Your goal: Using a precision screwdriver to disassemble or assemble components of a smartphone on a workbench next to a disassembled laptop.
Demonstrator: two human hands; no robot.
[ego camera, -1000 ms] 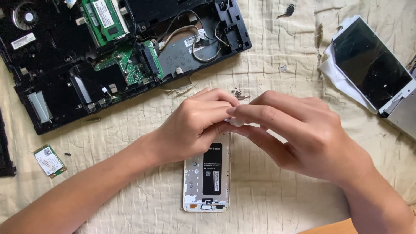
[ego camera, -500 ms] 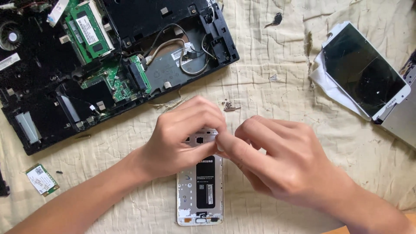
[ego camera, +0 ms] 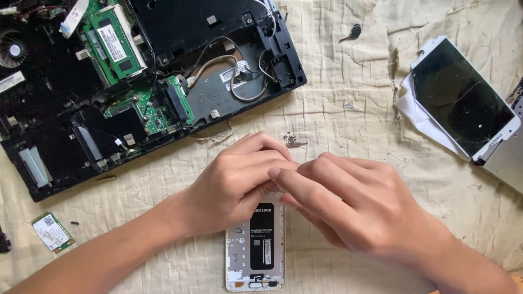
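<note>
Phone [ego camera: 255,247] lies under both hands' [ego camera: 305,190] grip.

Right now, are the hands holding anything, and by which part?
Both the left hand and right hand grip the top end of the opened white phone with its black battery, lying on the cream quilted cloth.

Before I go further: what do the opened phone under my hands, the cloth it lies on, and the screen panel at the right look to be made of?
Opened phone: pale matte frame, probably metal or plastic, with a black matte battery; both hands cover its top.
Cloth: cream quilted fabric, going by its stitched lines, wrinkles and stains.
Screen panel: glossy dark glass, apparently, with fine cracks and a white rim.
</note>
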